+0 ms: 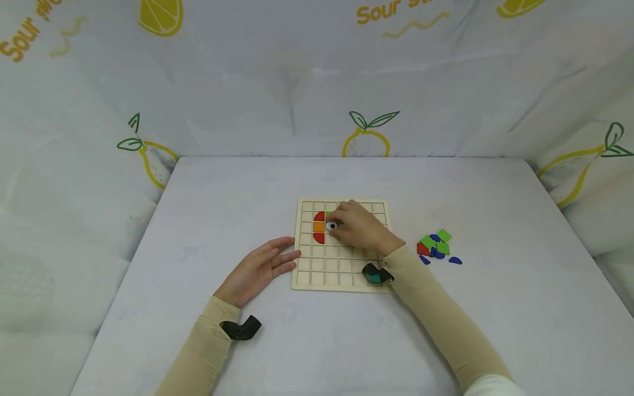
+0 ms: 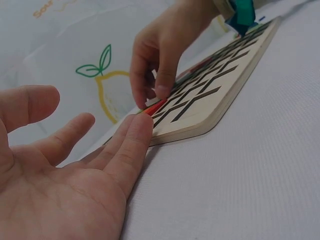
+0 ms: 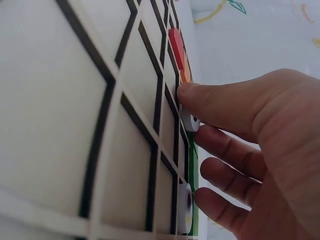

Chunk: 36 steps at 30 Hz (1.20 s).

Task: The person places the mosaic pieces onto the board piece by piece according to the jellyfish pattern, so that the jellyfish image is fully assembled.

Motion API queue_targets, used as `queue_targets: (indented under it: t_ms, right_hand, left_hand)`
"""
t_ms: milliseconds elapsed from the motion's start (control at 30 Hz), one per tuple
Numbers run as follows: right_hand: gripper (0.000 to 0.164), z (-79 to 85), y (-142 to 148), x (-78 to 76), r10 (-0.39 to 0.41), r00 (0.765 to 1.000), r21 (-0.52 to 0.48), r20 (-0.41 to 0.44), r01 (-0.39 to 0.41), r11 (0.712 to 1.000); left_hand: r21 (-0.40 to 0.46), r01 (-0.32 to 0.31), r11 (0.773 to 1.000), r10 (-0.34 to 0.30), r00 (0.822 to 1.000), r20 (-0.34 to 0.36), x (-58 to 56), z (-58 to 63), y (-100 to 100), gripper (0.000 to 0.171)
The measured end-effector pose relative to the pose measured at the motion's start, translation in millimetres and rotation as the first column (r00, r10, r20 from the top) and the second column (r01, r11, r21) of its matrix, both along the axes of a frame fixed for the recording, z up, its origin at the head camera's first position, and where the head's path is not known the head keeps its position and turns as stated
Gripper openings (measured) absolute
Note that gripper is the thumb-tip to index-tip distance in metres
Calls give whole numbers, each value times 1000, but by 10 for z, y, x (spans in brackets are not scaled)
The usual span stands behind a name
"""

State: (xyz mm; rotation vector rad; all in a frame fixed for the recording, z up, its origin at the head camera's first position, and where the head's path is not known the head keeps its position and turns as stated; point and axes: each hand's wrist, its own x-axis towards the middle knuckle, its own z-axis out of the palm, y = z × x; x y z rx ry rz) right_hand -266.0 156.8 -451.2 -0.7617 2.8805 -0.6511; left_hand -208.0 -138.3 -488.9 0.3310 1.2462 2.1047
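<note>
A pale wooden grid board [image 1: 317, 279] lies on the table. My right hand [image 1: 358, 226] is over its upper part and pinches a white eye tile [image 1: 331, 226] with a black pupil between thumb and index finger. Just left of that tile, an orange square [image 1: 319, 226] sits between two red rounded pieces [image 1: 319, 238]. In the right wrist view, a second white tile [image 3: 185, 209] stands in the grid below the fingers, with green [image 3: 195, 212] beside it. My left hand [image 1: 260, 269] has its fingers extended, their tips touching the board's left edge.
Right of the board lies a loose pile of green squares [image 1: 443, 236], blue rounded pieces [image 1: 455, 260] and a red piece [image 1: 422, 249]. Both wrists carry a dark strapped device [image 1: 241, 328]. A lemon-print cloth [image 1: 297, 82] hangs behind the white table [image 1: 223, 192].
</note>
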Motion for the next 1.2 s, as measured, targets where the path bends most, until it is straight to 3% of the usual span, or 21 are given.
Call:
queue_targets:
  t_ms: [433, 633, 900, 1200]
  right_hand:
    - [26, 9, 4, -1, 9, 1000, 20, 16, -10, 1000]
    - [24, 105, 102, 18, 7, 998, -81, 70, -1, 997]
    - [28, 343, 364, 80, -39, 991, -242, 130, 69, 968]
    - [32, 475, 727, 187, -131, 980, -247, 150, 166, 955]
  left_hand:
    - [0, -4, 1000, 4, 1000, 12, -6, -9, -12, 50]
    - [10, 0, 1000, -1, 1000, 16, -10, -8, -10, 49]
    - [5, -6, 1000, 6, 999, 34, -2, 0, 19, 50]
    - [7, -9, 1000, 8, 999, 40, 0, -9, 7, 49]
